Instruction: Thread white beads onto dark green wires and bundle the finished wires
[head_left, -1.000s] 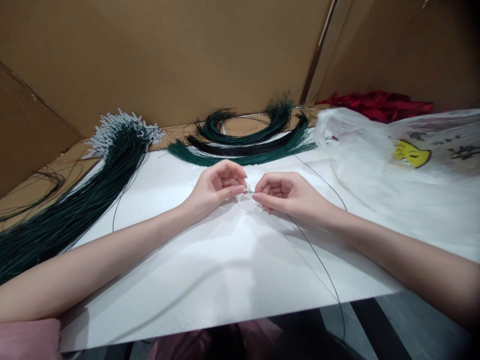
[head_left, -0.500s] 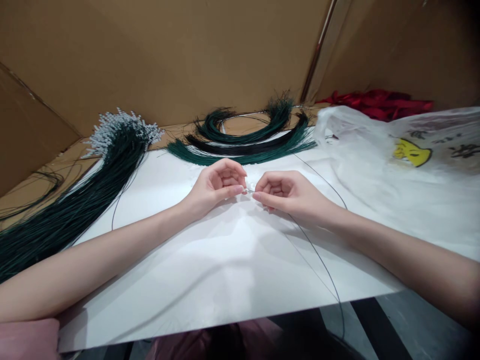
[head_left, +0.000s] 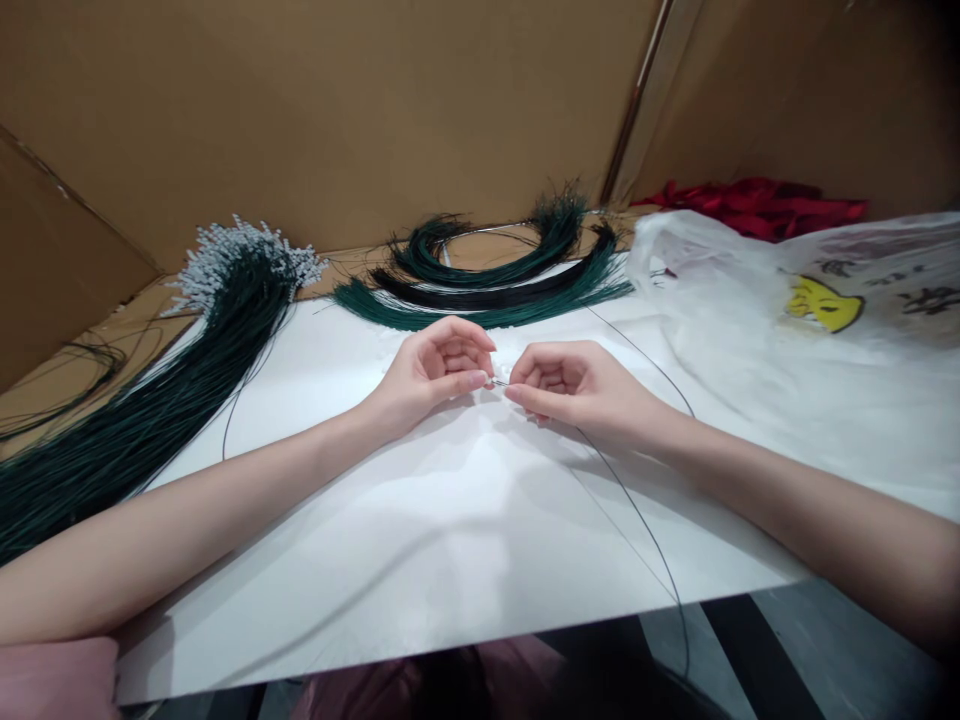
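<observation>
My right hand (head_left: 577, 390) pinches a thin dark wire (head_left: 634, 505) near its end; the rest trails down past the table's front edge. Facing it, my left hand (head_left: 442, 370) pinches a tiny white bead (head_left: 489, 379) at the wire's tip, between thumb and a finger. The fingertips of both hands are close together over the white board (head_left: 420, 590). Small white pieces lie behind the hands, mostly hidden by them. To the left rests a thick bundle of dark green wires (head_left: 172, 400) with white beaded tips (head_left: 240, 255).
Curved bunches of green and black wires (head_left: 487, 300) lie at the back. A translucent plastic bag (head_left: 727, 310) with a yellow print covers the right side, with red ribbon-like material (head_left: 757, 208) behind it. Cardboard walls (head_left: 360, 110) enclose the back and left.
Almost nothing differs. Both hands hold the same pinch at the same spot, with the left fingers shifting very slightly.
</observation>
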